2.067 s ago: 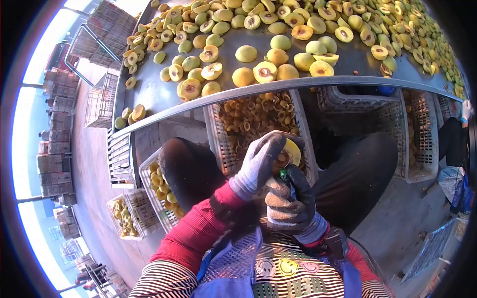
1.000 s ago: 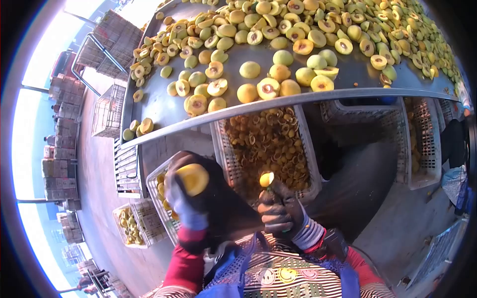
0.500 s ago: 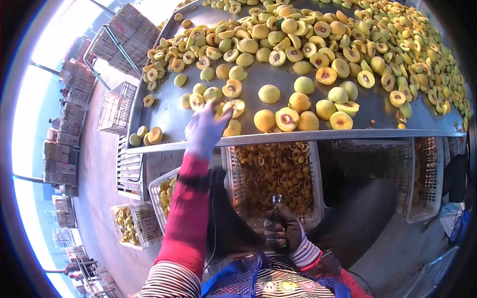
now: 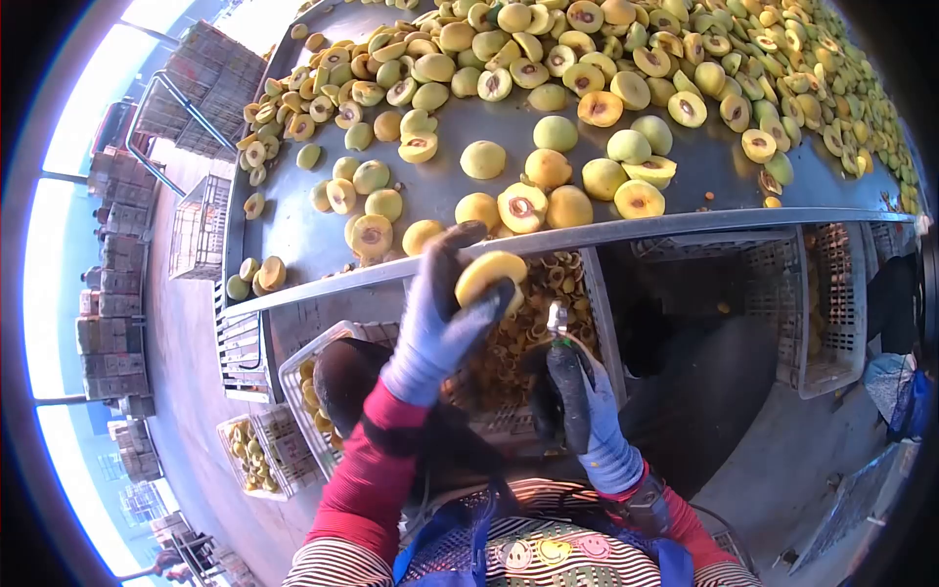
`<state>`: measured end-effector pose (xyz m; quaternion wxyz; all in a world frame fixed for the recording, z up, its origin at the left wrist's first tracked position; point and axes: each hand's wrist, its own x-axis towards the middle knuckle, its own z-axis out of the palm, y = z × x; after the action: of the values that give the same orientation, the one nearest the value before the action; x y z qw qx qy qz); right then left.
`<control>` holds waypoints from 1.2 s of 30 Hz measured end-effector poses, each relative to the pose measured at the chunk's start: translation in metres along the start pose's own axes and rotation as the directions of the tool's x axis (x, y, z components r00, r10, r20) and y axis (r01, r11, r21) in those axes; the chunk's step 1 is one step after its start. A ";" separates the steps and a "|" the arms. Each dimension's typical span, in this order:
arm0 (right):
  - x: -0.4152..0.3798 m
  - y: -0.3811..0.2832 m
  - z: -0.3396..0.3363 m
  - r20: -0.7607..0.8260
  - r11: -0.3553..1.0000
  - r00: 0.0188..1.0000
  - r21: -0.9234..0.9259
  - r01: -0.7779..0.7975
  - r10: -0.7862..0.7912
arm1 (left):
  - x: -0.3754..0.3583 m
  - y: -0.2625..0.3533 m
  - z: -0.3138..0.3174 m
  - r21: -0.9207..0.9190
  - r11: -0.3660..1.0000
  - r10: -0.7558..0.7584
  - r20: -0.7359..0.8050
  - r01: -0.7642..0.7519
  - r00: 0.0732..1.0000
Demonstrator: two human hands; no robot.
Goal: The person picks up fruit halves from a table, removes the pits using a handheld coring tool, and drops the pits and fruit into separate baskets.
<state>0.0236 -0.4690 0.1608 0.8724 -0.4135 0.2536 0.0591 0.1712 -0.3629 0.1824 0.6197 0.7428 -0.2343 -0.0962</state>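
My left hand (image 4: 435, 318), in a pale glove with dark fingers, is closed around a yellow peach half (image 4: 492, 272) just over the near edge of the metal table. To its right and lower down, my right hand (image 4: 584, 401), gloved alike, grips a small pitting tool (image 4: 558, 321) with a shiny metal tip pointing up. The tool's handle is mostly hidden in the fingers. Tip and fruit are apart. Beneath both hands stands a crate (image 4: 599, 303) holding brown-yellow scraps. On the table near the edge lies a cut peach half (image 4: 522, 207) with its stone side up.
A large heap of peach halves (image 4: 626, 88) covers the back of the metal table (image 4: 440, 201), whose raised rim (image 4: 665, 227) runs across in front of me. Crates of fruit (image 4: 256, 455) stand at the lower left. Another crate (image 4: 831, 303) sits under the table at right.
My left hand has come back from the table toward me with a peach half in it. My right hand has risen with the tool toward it. The view has shifted slightly.
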 end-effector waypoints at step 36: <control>-0.031 0.060 -0.003 0.771 0.264 0.604 0.637 -0.724 -0.204 | -0.112 -0.015 0.000 -0.474 0.684 -0.636 -0.017 0.554 0.771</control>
<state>-0.0236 -0.4291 0.1326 0.9272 0.2911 -0.0650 0.2266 0.0766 -0.3088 0.1518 0.7246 0.6226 0.1061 -0.2758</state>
